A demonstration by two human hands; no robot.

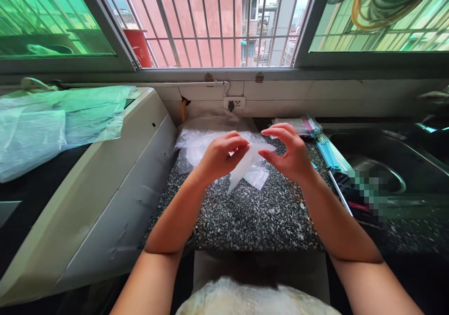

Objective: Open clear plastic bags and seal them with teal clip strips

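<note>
My left hand [224, 153] pinches the edge of a small translucent plastic bag [242, 167], which hangs tilted above the counter. To its right, my right hand [289, 151] is held with thumb and fingers apart and nothing between them. The bag's far corner reaches close to the right thumb; whether they touch I cannot tell. Beneath and behind the hands lies a pile of clear plastic bags [196, 135], with one small flat bag [257, 177] at its near edge.
A speckled stone countertop [245, 221] spans the middle. On the left stands a white appliance [119, 202] with plastic sheeting [63, 118] over it. Blue packets [328, 153] and a dark sink [414, 156] are at right. A wall socket [234, 103] sits below the barred window.
</note>
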